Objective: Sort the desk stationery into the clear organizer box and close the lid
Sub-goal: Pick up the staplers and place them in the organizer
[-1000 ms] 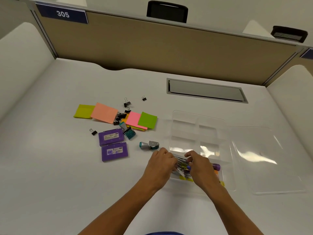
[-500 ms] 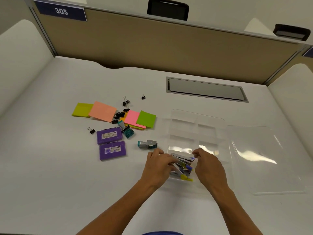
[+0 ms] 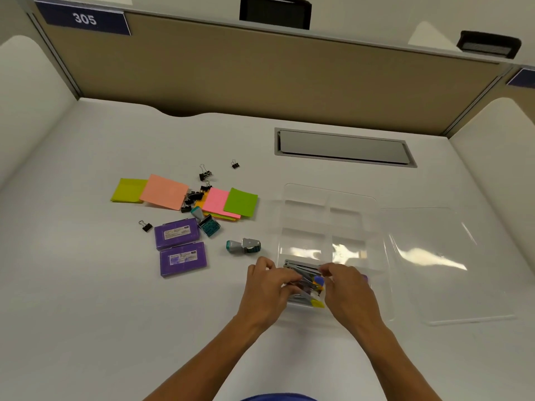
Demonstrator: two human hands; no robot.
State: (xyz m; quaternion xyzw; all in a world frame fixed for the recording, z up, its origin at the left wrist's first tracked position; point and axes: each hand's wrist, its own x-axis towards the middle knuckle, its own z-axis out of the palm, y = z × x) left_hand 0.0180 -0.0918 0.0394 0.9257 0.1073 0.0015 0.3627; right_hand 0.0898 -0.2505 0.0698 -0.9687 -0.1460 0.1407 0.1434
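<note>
Both hands are working in the near-left compartment of the clear organizer box [image 3: 327,227]: the left hand [image 3: 269,287] and right hand [image 3: 347,290] are pinching a bundle of small staplers [image 3: 304,280] from either side, probably squaring them up so they fit. The lid [image 3: 445,264] is lying open, flat beside the box toward the tabletop's right edge. Sticky notes [image 3: 215,202], binder clips [image 3: 205,175], purple cases [image 3: 182,257] and stamps [image 3: 243,246] are waiting left of centre, unsorted.

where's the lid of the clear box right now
In the head view the lid lies flat and open on the desk, right of the clear box and just beyond the right hand.
</note>
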